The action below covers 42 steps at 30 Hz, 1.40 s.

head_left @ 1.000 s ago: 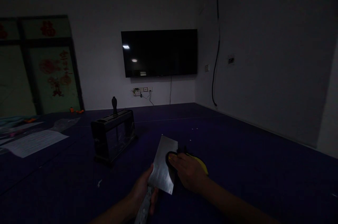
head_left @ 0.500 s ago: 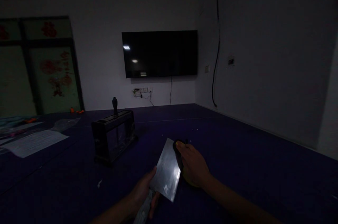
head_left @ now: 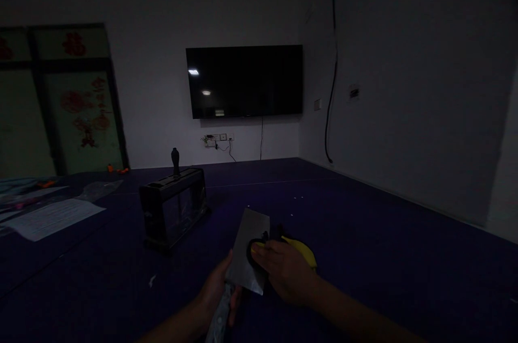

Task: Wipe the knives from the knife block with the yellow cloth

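My left hand [head_left: 216,285] is closed around the base of a cleaver [head_left: 247,224], with the thumb along the blade's lower left edge. Its broad metal blade points up and away from me, and the grey handle [head_left: 219,315] runs down below my fingers. My right hand [head_left: 287,270] is closed on a yellow-and-black hand-held tool [head_left: 302,252] whose exact kind is hard to make out in the dim light. The black-rimmed end of this tool, under my fingertips, lies over the right side of the blade; its yellow curved part sticks out behind my hand.
A black frame-like box [head_left: 172,186] with an upright knob handle stands on the dark blue surface [head_left: 364,256] to the left. Printed paper [head_left: 56,218] and clear plastic [head_left: 99,190] lie farther left. A television [head_left: 245,81] hangs on the far wall; a black cable [head_left: 331,111] hangs at right.
My right hand and the yellow-and-black tool have moved left and down, from the blade's right edge to over its face. The cleaver has tilted slightly and shifted left.
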Motion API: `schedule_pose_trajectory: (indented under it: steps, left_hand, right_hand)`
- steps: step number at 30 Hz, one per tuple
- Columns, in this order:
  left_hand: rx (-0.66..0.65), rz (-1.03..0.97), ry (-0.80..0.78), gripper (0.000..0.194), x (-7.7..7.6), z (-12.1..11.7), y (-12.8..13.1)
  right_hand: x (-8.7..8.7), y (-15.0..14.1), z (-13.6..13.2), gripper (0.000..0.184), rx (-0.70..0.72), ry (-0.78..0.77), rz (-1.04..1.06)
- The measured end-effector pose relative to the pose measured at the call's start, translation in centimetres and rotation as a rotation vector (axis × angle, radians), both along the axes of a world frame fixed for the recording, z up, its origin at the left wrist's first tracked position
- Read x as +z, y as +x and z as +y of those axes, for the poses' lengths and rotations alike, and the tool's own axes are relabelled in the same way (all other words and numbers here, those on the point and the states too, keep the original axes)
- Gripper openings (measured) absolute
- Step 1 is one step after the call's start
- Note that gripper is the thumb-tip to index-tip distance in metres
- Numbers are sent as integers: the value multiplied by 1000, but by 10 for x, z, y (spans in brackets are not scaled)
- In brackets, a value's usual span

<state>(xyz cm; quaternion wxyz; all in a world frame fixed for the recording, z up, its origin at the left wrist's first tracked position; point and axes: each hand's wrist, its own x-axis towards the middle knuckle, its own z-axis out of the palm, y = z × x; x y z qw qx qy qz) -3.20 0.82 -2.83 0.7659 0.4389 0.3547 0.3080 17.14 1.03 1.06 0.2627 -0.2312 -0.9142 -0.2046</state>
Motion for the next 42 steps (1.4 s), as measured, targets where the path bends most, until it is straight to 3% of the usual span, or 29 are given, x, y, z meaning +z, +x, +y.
schedule_pose_trajectory:
  steps: [5, 14, 18, 22, 32, 38, 42]
  left_hand:
    - [-25, -26, 20, 76, 0, -1, 0]
    - [-57, 59, 52, 77, 2, -1, 0]
    - [-42, 61, 68, 76, 4, -4, 1]
    - [27, 47, 58, 76, 4, -6, 1]
    - [91, -46, -50, 80, 11, -7, 1]
    - [145, -41, -37, 80, 12, -8, 4]
    - [130, -30, -31, 80, 14, -11, 6]
  right_hand:
    - [3, 2, -1, 48, 37, -36, -51]
    - [5, 3, 10, 52, -215, -34, 30]
    - [5, 3, 12, 54, -242, -46, 44]
    - [7, 3, 8, 50, -178, -25, 25]
    - [4, -11, -20, 45, 181, -61, -76]
    - [9, -12, -21, 41, 212, -70, -56]
    - [10, -10, -18, 41, 158, -86, -38]
